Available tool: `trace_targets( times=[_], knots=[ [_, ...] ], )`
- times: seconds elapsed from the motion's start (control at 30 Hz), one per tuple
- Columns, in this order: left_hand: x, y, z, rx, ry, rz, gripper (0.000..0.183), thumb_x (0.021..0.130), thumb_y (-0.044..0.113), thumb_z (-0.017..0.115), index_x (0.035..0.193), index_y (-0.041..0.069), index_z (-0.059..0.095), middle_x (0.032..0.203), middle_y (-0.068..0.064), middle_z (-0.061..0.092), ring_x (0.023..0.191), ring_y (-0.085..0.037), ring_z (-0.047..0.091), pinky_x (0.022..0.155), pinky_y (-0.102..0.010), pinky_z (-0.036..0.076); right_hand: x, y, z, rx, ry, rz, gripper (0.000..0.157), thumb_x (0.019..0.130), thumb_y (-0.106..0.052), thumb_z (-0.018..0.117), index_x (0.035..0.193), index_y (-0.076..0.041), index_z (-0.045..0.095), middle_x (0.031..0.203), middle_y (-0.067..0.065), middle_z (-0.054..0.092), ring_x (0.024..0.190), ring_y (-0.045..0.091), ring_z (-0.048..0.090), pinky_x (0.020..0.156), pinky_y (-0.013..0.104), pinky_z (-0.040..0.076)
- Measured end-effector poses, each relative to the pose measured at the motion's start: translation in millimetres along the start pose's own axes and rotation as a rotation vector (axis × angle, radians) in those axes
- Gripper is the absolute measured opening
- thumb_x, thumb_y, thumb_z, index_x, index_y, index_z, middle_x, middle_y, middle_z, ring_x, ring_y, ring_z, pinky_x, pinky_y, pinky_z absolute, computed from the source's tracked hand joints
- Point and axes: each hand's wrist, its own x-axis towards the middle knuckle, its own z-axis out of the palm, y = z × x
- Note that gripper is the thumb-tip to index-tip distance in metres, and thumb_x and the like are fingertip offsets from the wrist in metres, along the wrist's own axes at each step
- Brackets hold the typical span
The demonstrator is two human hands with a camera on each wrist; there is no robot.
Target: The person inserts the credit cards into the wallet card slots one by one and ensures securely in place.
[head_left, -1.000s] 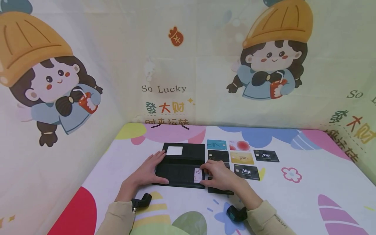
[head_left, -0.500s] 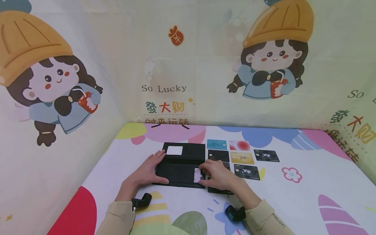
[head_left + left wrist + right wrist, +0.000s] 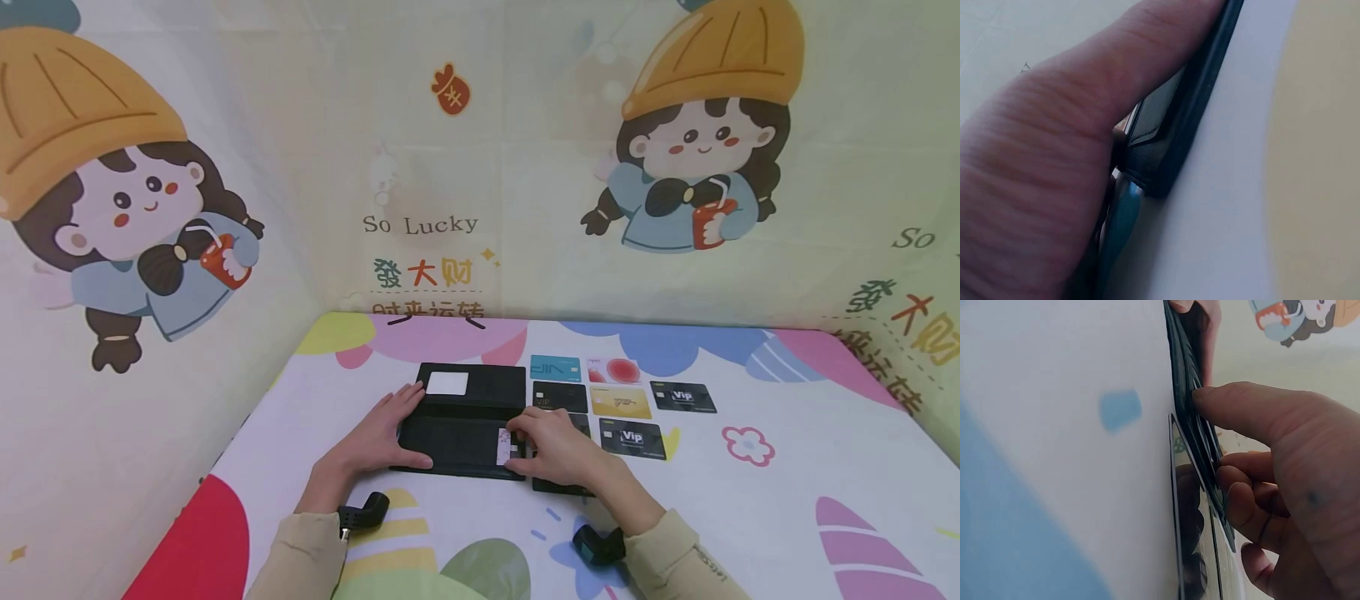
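Observation:
A black wallet (image 3: 450, 446) lies spread flat on the table, a white rectangle (image 3: 447, 383) on its far half. My left hand (image 3: 372, 437) rests on its left side with fingers spread, thumb along the near edge; the left wrist view shows this thumb over the wallet's edge (image 3: 1175, 131). At the wallet's right edge, my right hand (image 3: 558, 450) pinches a dark card (image 3: 514, 451) with a small pale mark, mostly covered by the fingers. Just left of it a pink-and-white patterned strip (image 3: 503, 447) shows. In the right wrist view, thumb and fingers touch the thin layered edges (image 3: 1200, 425).
Several cards lie right of the wallet: teal (image 3: 555, 368), pink with a red circle (image 3: 613, 371), gold (image 3: 621, 402), black (image 3: 558, 397), and two black "Vip" cards (image 3: 682, 397). My right hand partly covers more black cards. Patterned cloth walls stand behind and beside the table.
My right fingertips have shifted slightly left with the dark card, and the visible pink-and-white strip has narrowed from its right side. My left hand stays in place on the wallet.

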Motion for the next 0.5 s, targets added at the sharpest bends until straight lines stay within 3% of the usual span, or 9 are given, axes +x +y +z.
trace_targets(
  times=[0.3, 0.5],
  knots=[
    [0.7, -0.1, -0.6, 0.011, -0.003, 0.005, 0.121, 0.067, 0.065, 0.084, 0.160, 0.009, 0.029, 0.166, -0.009, 0.022, 0.153, -0.030, 0.014, 0.123, -0.052, 0.010, -5, 6, -10.0, -0.001, 0.020, 0.031, 0.048, 0.083, -0.034, 0.084, 0.121, -0.009, 0.068, 0.096, -0.006, 0.058, 0.087, 0.011, 0.053, 0.085, 0.043, 0.041],
    [0.0, -0.8, -0.8, 0.013, -0.002, 0.010, 0.122, 0.067, 0.065, 0.084, 0.160, 0.008, 0.029, 0.166, -0.009, 0.022, 0.153, -0.029, 0.014, 0.123, -0.051, 0.009, -10, 10, -14.7, 0.034, 0.016, 0.062, 0.046, 0.085, -0.034, 0.083, 0.123, -0.012, 0.067, 0.097, -0.008, 0.057, 0.085, 0.010, 0.053, 0.080, 0.035, 0.049]
  ],
)
